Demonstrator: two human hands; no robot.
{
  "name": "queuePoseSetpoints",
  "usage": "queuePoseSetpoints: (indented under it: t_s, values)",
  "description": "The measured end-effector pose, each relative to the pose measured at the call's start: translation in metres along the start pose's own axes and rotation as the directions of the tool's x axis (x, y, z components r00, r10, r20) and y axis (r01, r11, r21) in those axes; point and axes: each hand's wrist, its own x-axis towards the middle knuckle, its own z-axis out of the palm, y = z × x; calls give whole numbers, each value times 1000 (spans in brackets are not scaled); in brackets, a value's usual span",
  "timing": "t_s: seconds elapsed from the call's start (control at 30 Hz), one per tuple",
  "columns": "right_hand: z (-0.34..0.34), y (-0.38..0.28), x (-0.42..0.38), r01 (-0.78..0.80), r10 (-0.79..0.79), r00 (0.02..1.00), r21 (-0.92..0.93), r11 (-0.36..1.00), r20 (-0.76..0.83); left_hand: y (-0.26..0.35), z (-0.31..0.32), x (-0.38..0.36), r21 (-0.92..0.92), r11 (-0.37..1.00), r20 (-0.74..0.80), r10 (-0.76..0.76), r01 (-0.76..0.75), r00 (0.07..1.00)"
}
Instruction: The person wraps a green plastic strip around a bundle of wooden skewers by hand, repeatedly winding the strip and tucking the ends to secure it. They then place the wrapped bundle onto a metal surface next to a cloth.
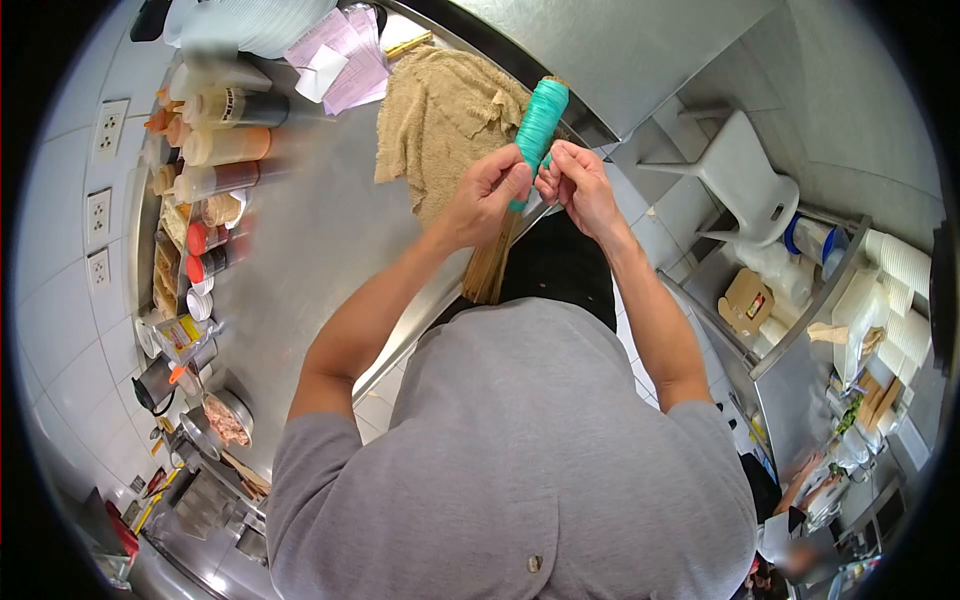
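Note:
A brush of thin brown sticks (487,266) has its handle tightly wound with teal cord (543,118). The stick ends point down toward my body. My left hand (488,197) is closed on the lower part of the wound handle, thumb and fingers pinching it. Beside the handle my right hand (580,188) is closed, with a small bit of teal showing at its fingertips, seemingly the cord's loose end. Under and left of the brush, a crumpled tan towel (440,115) lies on the steel counter (310,240).
Sauce bottles (230,143) and red-lidded jars (205,240) line the wall at left. Pink papers (345,65) lie behind the towel. A pan of chopped food (228,420) stands lower left. To the right are a white plastic chair (735,180) and foam containers (895,275); another person works lower right.

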Motion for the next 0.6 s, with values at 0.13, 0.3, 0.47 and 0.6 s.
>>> queuePoseSetpoints:
  t_s: [0.13, 0.3, 0.47, 0.6]
  values:
    - [17, -12, 4, 134, -106, 991, -465, 875, 86, -4, -10, 13, 97, 993, 6, -61, 60, 998]
    - [32, -23, 9, 242, -197, 969, -726, 643, 149, 12, -18, 20, 194, 979, 59, -81, 69, 995]
    - [32, -21, 9, 288, -246, 953, -780, 556, 177, 10, -16, 20, 234, 972, 60, -39, 24, 997]
    - [35, -23, 7, 279, -223, 956, -823, 495, 189, 19, -16, 20, 333, 941, 70, -88, 60, 994]
